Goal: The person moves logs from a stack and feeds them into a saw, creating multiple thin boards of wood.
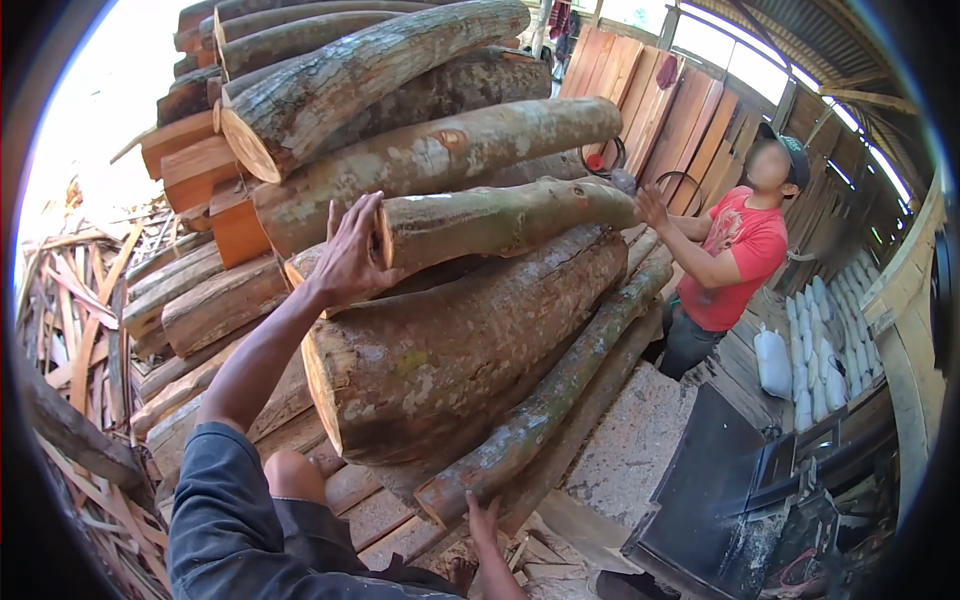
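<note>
Gripping nr end of upper log (510, 217) w/ L hand (350, 248), fingers spread over rim of cut face, thumb low on edge; at far end of same log, co-worker's hands (655, 212), up close to the wood; log stretched L to R, just above thick log (470, 345), hard to tell if resting on it or held clear; R hand (483, 518) open, fingers pointing up, right by nr end of mossy log (545, 405), can't tell if any weight on it; mossy log slanting away alongside thick log, on its R; beyond upper log, bigger pile of logs (370, 75), w/ sawn beams (198, 175) poking out on L; wood scraps (85, 300) strewn at far L; co-worker (745, 235) in red T-shirt & dark cap, facing the logs; in bkgd, tall planks (640, 80) leaning upright; at R, stacked white bags (815, 345); bottom R, dark metal panel (710, 450), part of some machine, details unclear.
</note>
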Demonstrator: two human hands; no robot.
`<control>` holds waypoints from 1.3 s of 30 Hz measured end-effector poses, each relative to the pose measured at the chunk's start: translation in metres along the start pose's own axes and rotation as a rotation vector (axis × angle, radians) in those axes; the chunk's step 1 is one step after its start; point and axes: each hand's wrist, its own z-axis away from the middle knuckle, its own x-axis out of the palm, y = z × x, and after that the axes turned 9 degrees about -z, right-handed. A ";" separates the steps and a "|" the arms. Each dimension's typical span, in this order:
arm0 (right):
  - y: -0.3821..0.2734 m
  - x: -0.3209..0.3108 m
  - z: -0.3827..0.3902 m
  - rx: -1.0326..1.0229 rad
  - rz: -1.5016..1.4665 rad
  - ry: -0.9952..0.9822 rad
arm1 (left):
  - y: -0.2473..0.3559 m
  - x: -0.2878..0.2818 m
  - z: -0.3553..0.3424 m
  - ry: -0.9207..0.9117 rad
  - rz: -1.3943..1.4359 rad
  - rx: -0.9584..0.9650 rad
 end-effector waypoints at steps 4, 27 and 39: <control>-0.040 -0.011 0.003 -0.076 0.025 0.147 | -0.006 -0.027 -0.019 -0.007 -0.351 -0.004; -0.106 -0.037 -0.045 -0.393 -0.174 0.303 | -0.269 -0.031 -0.065 0.492 -0.471 -0.043; -0.184 0.028 -0.040 -0.402 0.360 0.379 | -0.339 -0.062 -0.110 0.818 0.222 -0.548</control>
